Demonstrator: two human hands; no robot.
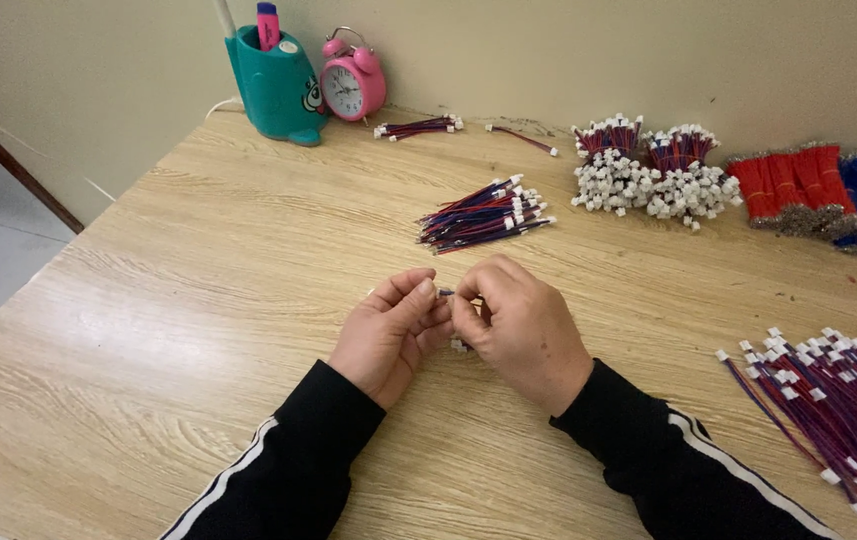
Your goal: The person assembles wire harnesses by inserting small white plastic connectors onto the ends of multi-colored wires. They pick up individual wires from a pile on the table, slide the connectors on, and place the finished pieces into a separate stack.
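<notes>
My left hand [390, 330] and my right hand [520, 325] meet at the middle of the wooden table [178, 300], fingertips pinched together on a short red-and-blue wire with a small white connector [444, 292]. Another white connector end [459, 346] peeks out below, between the two hands. Most of the wire is hidden by my fingers. Just beyond my hands lies a loose pile of the same red-and-blue wires with white connectors [483, 214].
A large fan of connector wires [828, 400] lies at the right edge. Two tied bundles with white connectors [648, 170] and red and blue wire bundles [813, 190] sit at the back right. A teal pen holder [276, 85], a pink alarm clock [352, 80] and a few wires [416, 126] stand by the wall.
</notes>
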